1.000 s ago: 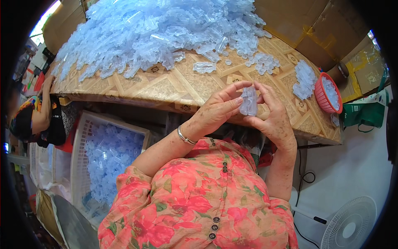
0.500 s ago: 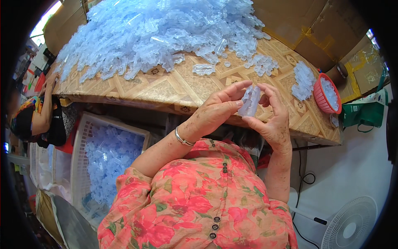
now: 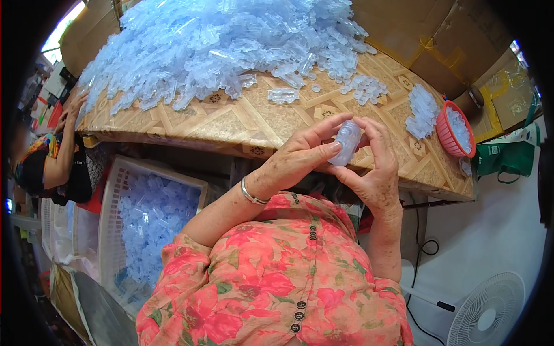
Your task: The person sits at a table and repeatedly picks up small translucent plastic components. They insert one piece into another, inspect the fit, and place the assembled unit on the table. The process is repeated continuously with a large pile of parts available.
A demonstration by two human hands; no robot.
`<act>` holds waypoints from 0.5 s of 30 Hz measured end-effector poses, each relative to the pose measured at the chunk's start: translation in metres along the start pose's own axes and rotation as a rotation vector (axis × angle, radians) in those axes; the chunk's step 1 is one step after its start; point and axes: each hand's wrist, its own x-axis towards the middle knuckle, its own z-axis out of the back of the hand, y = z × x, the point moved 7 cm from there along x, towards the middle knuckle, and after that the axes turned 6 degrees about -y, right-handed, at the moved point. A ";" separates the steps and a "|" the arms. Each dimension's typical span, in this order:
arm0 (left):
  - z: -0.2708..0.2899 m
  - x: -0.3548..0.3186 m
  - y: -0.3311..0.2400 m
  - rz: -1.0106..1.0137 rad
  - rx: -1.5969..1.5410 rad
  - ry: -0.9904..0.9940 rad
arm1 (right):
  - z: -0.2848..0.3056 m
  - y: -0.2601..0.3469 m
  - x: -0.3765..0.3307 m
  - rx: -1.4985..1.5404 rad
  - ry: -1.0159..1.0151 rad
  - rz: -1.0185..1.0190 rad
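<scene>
Between my two hands is a clear bluish plastic piece (image 3: 347, 144) with rounded bumps, held tilted above the table's near edge. My left hand (image 3: 306, 149), below a silver bangle, pinches it from the left with thumb and fingers. My right hand (image 3: 375, 164) grips it from the right, thumb low and fingertips at the top. On the table beyond lies a single clear ribbed piece (image 3: 283, 96), with a small cluster of round clear bits (image 3: 368, 89) to its right. A huge heap of similar clear pieces (image 3: 231, 40) covers the far side.
At the right stand a small stack of clear pieces (image 3: 422, 112), a red basket (image 3: 443, 130) and a green bag (image 3: 508, 158). A white crate (image 3: 109, 213) of clear parts sits lower left. Another person's arm (image 3: 63, 150) reaches the table at far left. A white fan (image 3: 487, 317) stands lower right.
The plastic piece has turned a little between my hands, and my right fingers have closed in around it. The other person's hand at far left has shifted slightly farther onto the table.
</scene>
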 end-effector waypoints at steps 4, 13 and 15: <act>0.000 -0.003 -0.006 -0.032 0.060 0.011 | 0.001 0.007 -0.001 -0.051 -0.018 0.078; -0.012 -0.007 -0.020 -0.117 0.118 0.074 | 0.002 0.007 -0.008 0.008 -0.043 0.089; -0.013 -0.008 -0.021 -0.123 0.119 0.071 | 0.000 0.004 -0.011 0.031 -0.055 0.058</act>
